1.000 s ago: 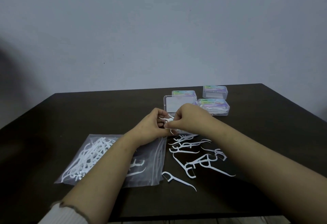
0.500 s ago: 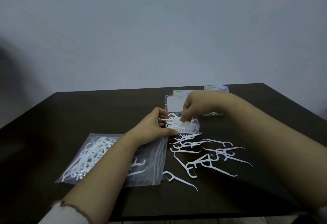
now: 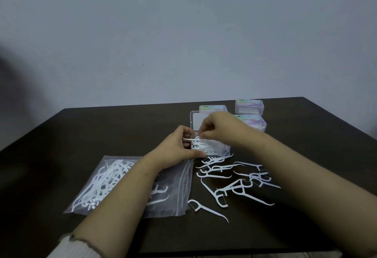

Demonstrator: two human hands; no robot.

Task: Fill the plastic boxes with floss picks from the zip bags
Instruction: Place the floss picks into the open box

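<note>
An open clear plastic box (image 3: 216, 149) holding white floss picks sits mid-table, its lid (image 3: 196, 120) raised behind it. My left hand (image 3: 177, 150) grips the box's left side. My right hand (image 3: 221, 129) hovers over the box and pinches a floss pick (image 3: 189, 139) at the box's left edge. Several loose floss picks (image 3: 234, 184) lie scattered on the table in front of the box. A clear zip bag (image 3: 114, 184) with several picks lies flat at the left, partly under my left forearm.
Three closed plastic boxes stand behind the open one: one (image 3: 213, 108) just behind the lid, one (image 3: 249, 106) at the far right, one (image 3: 255, 122) partly hidden by my right hand. The dark table (image 3: 102, 127) ends at a near edge below my arms.
My right hand went from beside my left hand to the back of the box, then came forward again over the box's left side. My left hand stayed at the box.
</note>
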